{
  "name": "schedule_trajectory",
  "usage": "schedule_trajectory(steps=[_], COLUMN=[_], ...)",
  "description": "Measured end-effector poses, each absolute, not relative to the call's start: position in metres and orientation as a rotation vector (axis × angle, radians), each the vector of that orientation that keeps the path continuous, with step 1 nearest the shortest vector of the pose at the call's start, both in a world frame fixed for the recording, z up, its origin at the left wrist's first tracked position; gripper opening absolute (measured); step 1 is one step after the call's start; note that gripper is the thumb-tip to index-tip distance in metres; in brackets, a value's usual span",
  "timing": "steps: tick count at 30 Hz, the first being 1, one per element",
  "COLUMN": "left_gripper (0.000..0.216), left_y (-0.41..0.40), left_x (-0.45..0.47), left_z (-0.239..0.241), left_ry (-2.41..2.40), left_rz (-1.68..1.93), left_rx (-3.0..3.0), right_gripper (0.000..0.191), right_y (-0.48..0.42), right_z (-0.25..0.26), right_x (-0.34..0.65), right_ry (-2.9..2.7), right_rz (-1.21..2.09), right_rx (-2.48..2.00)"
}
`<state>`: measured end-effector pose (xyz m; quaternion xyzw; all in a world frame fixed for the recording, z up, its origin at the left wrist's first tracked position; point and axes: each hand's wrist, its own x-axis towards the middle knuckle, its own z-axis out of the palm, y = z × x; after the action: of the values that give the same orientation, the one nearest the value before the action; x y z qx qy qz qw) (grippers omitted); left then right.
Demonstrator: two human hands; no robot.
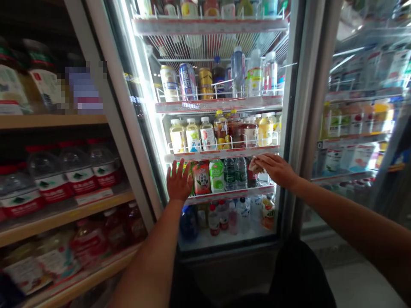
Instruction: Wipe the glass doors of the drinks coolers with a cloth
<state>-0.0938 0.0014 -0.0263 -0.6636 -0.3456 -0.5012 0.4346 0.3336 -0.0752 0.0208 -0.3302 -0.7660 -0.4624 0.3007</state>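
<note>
Presently in view: an open drinks cooler (290,128) with lit wire shelves of bottles and cans.
Left hand (179,180): raised at the left end of the fourth shelf rail (224,194); palm forward, fingers spread wide and straight; it grasps nothing.
Left hand contact: fingertips lie against the bottles at that end, just beside the red-labelled bottle (201,177).
Right hand (276,170): at the right end of the same shelf level, palm down, fingers extended and close together.
Right hand contact: fingers lie flat on a pale wad (255,164), pressing it against the cooler's right side; the wad's material cannot be told.
Between the hands: the red-labelled bottle, a green-labelled bottle (217,175) and dark water bottles (234,172), all upright.
Left surroundings: wooden shelves (64,121) carrying large red-labelled jugs (77,171).
Right surroundings: a second cooler (359,128), door closed.
</note>
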Motion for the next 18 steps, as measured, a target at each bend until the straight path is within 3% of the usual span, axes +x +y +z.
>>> schedule_trajectory(steps=[18], left_gripper=[0.067], left_y=[0.002], left_x=[-0.095], left_z=[-0.028], left_ry=[-0.878], left_rz=[-1.267], left_rx=[-1.680], right_gripper=[0.041], right_y=[-0.071], right_z=[0.010], right_x=[0.288], right_ry=[-2.106], right_rz=[-1.199], right_rx=[-0.804])
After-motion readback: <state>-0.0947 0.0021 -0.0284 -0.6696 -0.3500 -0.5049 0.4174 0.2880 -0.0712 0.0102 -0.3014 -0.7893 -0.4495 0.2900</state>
